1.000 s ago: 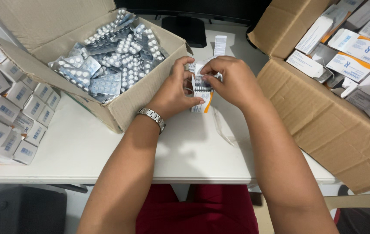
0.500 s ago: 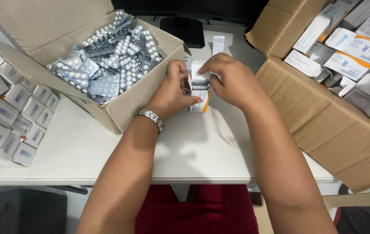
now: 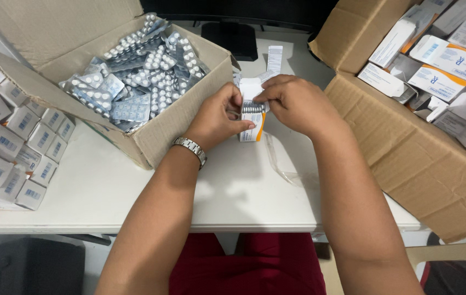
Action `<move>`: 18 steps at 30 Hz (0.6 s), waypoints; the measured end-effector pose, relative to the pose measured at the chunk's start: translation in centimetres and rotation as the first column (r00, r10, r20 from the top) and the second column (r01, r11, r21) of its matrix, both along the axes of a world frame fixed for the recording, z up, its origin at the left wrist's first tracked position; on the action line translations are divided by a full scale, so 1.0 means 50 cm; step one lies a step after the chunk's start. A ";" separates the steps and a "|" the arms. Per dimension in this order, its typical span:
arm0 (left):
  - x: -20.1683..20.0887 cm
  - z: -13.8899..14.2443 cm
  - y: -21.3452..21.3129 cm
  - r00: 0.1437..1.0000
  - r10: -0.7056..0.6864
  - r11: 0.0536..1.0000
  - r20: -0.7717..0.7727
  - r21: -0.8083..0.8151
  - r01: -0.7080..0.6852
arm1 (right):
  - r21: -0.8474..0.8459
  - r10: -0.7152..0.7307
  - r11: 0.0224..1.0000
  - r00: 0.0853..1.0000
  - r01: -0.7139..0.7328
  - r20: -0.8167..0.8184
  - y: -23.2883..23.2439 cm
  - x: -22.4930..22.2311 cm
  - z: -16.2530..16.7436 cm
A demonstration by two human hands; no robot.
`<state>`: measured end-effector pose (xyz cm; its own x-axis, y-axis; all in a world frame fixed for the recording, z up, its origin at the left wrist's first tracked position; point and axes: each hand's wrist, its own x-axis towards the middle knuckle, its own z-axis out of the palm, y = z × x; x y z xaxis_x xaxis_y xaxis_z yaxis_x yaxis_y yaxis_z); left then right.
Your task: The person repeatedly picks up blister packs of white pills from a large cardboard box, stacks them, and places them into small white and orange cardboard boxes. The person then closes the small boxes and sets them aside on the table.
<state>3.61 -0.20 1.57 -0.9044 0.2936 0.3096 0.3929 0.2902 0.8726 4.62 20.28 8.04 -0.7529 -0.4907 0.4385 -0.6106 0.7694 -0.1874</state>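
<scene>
Fingers (image 3: 232, 104) of both hands hide most of the small medicine carton (image 3: 252, 121)

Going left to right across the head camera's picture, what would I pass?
Stacked small white boxes → open cardboard box of blister packs → left hand → small carton with blister strips → right hand → big cardboard box of white-and-orange cartons.

Two hands (image 3: 260, 109), two cardboard boxes (image 3: 178, 123), one wristwatch (image 3: 190, 147)
</scene>
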 end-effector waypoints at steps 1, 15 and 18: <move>0.001 0.000 0.000 1.000 -0.010 1.000 -0.002 0.020 0.010 | 0.000 0.007 1.000 1.000 -0.007 0.015 0.003 0.001 0.003; -0.001 -0.001 -0.005 0.996 -0.085 0.996 -0.037 0.022 0.086 | -0.642 0.302 0.759 0.814 0.109 0.496 0.009 -0.054 -0.040; -0.003 -0.004 -0.003 0.996 -0.085 0.994 -0.038 0.060 0.087 | -0.702 0.398 0.711 0.804 0.033 0.441 0.008 -0.084 -0.069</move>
